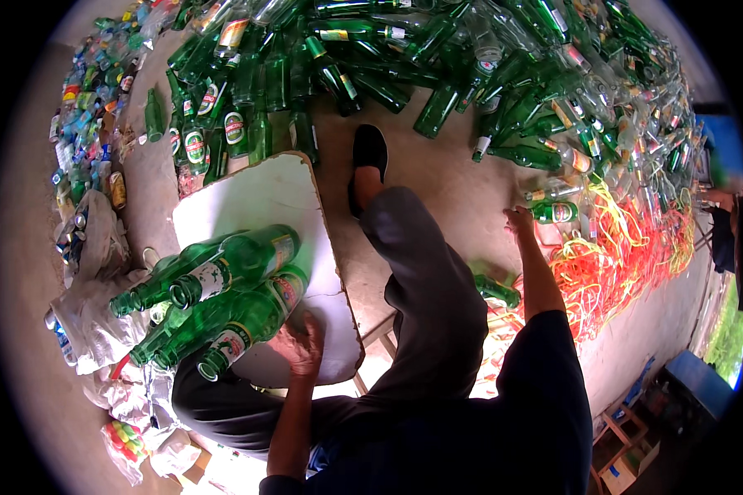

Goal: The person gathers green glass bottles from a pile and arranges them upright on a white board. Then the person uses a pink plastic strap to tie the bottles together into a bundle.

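In the head view, the person in front of me sits with a pale board [322, 247] at the left knee, its rim chipped along the right edge. On it lies a stack of green bottles [252, 297], several of them on their sides and nearly parallel. Their long axes run slantwise: the bases are toward the board's right edge, and the mouths point down and left, out past its left edge (one white label looks badly torn). The left hand [300, 342] is near the board's lower right corner, against the nearest bottle's lower side toward its base. The thumb stands apart and the hand is partly spread, not wrapped around any bottle; some fingertips are hidden.

The right arm reaches well away from the board's right edge, to the floor. There the right hand [519, 221] has its fingers curled at the left end of a labelled bottle [556, 212], which lies crosswise; I can't tell whether it has a grip or which end the mouth is. Just beside that bottle spreads a tangle of red and yellow strapping [611, 268]. Beyond the board's far edge sprawls a bottle heap [380, 87], its bottles pointing every way.
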The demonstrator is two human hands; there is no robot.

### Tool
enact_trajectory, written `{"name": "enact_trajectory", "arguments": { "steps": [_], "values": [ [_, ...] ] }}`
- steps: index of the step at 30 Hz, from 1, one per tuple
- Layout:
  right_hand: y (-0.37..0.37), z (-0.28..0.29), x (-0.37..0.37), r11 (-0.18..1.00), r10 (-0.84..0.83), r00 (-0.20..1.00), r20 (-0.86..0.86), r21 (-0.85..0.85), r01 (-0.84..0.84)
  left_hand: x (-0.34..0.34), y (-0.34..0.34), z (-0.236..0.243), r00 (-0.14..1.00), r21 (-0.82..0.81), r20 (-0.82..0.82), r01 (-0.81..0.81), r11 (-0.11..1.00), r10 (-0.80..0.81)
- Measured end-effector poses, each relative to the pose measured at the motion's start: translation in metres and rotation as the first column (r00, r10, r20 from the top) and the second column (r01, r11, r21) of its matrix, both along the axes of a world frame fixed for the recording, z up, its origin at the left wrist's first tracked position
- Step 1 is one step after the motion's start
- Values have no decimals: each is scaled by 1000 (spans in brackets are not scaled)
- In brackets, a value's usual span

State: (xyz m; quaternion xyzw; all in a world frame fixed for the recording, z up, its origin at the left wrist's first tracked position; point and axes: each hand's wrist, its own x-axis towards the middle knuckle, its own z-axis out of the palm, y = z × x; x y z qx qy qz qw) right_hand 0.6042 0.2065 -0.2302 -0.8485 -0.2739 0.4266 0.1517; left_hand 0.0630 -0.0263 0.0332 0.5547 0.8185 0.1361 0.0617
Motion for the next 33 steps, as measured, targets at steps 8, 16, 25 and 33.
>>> {"name": "enact_trajectory", "arguments": {
  "steps": [8, 16, 25, 33],
  "values": [
    [-88, 21, -95, 936, 325, 899, 294, 32, -350, -6, -7, -18, 998, 96, -57, 19, 995, -14],
    [-172, -70, -115, 691, 574, 790, 213, 391, -608, -7, 0, -25, 997, 129, -62, 62, 990, -54],
    [-90, -47, -97, 327, 933, 214, 291, -425, -844, -4, -13, -14, 1000, 88, -12, -28, 996, 29],
    [-99, 45, -86, 294, 903, 145, 405, -336, -895, -2, -2, -5, 999, 113, 29, -30, 993, 27]
  ]
}}
